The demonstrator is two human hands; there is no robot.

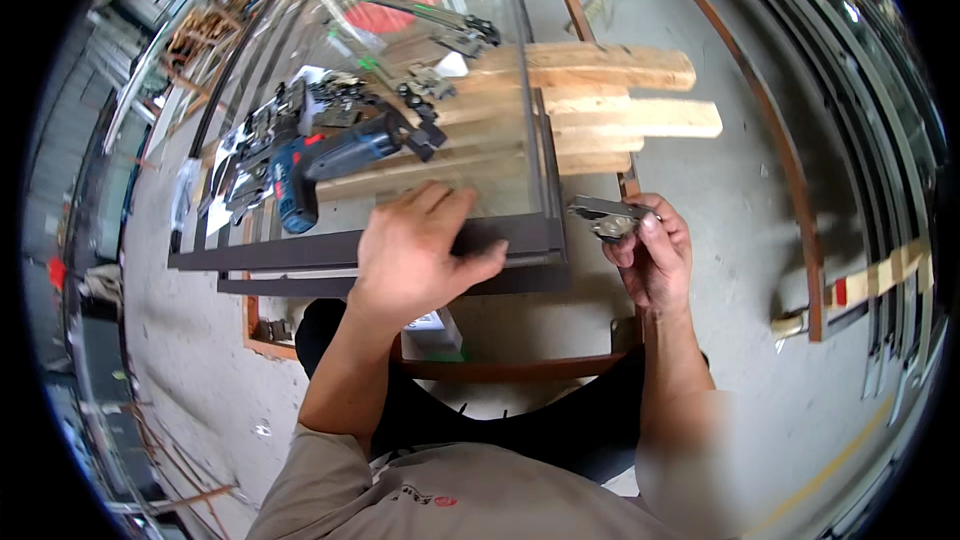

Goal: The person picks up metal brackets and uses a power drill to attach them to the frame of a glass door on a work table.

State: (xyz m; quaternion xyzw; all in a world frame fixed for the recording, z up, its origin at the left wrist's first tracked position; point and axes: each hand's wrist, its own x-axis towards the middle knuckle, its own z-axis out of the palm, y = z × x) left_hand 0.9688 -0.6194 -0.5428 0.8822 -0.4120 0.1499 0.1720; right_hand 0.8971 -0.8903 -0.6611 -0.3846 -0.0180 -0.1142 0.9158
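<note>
My left hand (415, 250) lies over the near rail of a dark-framed glass panel (290, 252), fingers spread and thumb pointing right. Off the panel's near right corner, my right hand (657, 252) pinches a small metal hardware piece (607, 217) between thumb and fingers. That piece has a flat dark bar on top and a shiny part below; its exact kind I cannot make out. On the glass beyond my left hand rests a blue cordless drill (293, 183) with a red switch. Several dark metal fittings (340, 92) are heaped around it.
Wooden beams (660, 118) stick out beneath the panel on the right. A rusty brown steel frame (520, 370) runs in front of my legs, with a white box (435, 336) beside it. Long dark profiles (850, 130) stand along the far right. Timber (215, 25) is piled at the back left.
</note>
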